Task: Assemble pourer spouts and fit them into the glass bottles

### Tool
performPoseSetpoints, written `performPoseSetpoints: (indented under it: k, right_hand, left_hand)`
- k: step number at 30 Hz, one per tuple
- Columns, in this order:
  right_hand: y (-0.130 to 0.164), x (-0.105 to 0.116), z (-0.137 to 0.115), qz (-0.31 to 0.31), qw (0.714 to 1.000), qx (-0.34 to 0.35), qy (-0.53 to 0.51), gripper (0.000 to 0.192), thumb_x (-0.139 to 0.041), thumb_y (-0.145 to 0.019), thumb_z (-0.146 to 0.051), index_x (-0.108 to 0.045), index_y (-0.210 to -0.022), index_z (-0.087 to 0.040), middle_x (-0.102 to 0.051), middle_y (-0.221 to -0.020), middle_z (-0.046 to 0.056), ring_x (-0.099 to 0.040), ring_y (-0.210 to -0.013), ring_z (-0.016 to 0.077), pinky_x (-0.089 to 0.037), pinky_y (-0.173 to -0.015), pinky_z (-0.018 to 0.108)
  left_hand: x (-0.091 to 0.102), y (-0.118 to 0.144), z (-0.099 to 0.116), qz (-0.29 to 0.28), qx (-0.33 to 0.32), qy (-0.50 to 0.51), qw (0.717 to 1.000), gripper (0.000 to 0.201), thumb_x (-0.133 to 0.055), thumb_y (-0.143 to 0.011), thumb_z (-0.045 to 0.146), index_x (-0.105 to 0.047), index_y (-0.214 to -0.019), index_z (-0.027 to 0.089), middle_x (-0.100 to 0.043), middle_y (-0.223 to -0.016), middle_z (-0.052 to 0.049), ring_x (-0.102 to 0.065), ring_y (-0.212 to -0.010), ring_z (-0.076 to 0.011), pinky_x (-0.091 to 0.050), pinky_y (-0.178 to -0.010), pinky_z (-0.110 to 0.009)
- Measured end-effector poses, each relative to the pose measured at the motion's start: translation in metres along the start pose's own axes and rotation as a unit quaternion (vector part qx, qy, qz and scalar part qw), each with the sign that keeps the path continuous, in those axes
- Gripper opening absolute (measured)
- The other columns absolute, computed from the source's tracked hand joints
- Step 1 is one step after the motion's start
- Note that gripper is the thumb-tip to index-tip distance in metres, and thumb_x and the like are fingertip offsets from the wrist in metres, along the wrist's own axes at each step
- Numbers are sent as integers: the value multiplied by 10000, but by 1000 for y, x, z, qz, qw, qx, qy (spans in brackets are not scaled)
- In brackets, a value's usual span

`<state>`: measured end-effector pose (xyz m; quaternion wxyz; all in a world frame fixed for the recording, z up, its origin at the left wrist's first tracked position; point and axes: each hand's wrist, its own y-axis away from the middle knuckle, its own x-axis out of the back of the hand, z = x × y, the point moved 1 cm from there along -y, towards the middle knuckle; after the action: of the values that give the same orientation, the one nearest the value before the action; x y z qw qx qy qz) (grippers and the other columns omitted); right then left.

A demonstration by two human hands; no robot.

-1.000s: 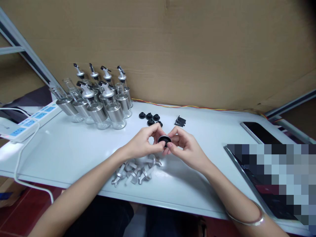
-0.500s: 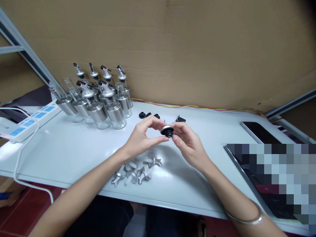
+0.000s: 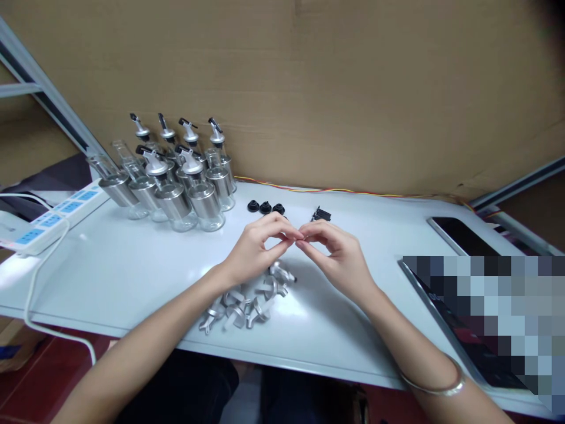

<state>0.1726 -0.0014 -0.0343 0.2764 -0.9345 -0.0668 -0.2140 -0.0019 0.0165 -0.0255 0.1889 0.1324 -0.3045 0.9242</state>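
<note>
Both hands, left (image 3: 256,250) and right (image 3: 338,253), pinch fingertips together; anything held is hidden; no readable writing.

Two bare forearms, no sleeves. Left hand (image 3: 253,250) without rings. Right hand (image 3: 338,256) likewise plain; thin silver bangle (image 3: 435,386) on right wrist, near right of scene.

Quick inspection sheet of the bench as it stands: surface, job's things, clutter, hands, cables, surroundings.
Surface: white table.
Job's things: silver spout caps heaped at the near edge; black stoppers behind the hands; glass bottles far left.
Clutter: phone; small black clips.
Hands: left hand and right hand meet fingertip to fingertip; any part between them is hidden.
Cables: power strip, white cord.
Surroundings: cardboard wall.
</note>
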Motion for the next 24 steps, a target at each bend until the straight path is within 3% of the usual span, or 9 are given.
performPoseSetpoints:
  k: [3,6,9,11,17,21,24]
  right_hand:
    - [-2,2,-1,-14,999,-12,32,74,-579,-903,-259,-621,-861,-215,-661,-876,40,-609,-776,181,-505,-695,317]
    - [-3,3,-2,-74,995,-45,43,111,-562,-911,-277,-619,-851,-202,-652,-819,32,-600,-724,167,-473,-617,281]
    - [-2,3,-3,-167,982,-75,49,132,-575,-902,-298,-620,-829,-198,-638,-763,15,-568,-651,149,-432,-571,264]
    - [0,2,-3,-219,971,-87,47,118,-618,-875,-301,-616,-818,-198,-635,-763,9,-558,-653,145,-424,-583,259]
    - [2,0,-3,-280,956,-76,42,182,-739,-778,-282,-589,-807,-185,-625,-781,5,-543,-678,145,-428,-635,258]
    - [1,0,-2,-287,952,-93,49,48,-603,-868,-192,-603,-827,-169,-617,-745,6,-550,-654,138,-427,-630,249]
    - [0,1,-1,-268,959,-61,67,141,-490,-885,-101,-615,-860,-163,-632,-795,29,-562,-690,147,-426,-647,254]
  left_hand:
    - [9,-3,-3,-59,76,-56,994,121,-537,-862,174,-657,-871,187,-592,-943,-41,-572,-848,-144,-479,-748,-279]
    - [18,-4,-6,-179,150,-77,969,107,-566,-848,229,-636,-920,192,-597,-968,-32,-557,-812,-143,-461,-736,-279]
    - [20,-1,-10,-294,167,-82,938,130,-603,-823,247,-628,-932,181,-602,-959,-34,-560,-830,-160,-448,-763,-288]
    - [18,1,-12,-333,158,-94,925,103,-583,-833,227,-634,-901,169,-608,-956,-45,-570,-861,-174,-439,-791,-297]
    - [13,1,-16,-357,152,-119,914,107,-546,-841,206,-631,-869,147,-610,-891,-46,-576,-822,-176,-433,-753,-283]
    - [13,2,-18,-364,167,-128,907,151,-518,-854,217,-642,-898,142,-623,-888,-47,-578,-823,-173,-430,-756,-277]
    - [13,3,-18,-365,180,-132,904,186,-482,-861,209,-645,-924,142,-633,-893,-50,-582,-814,-170,-429,-750,-275]
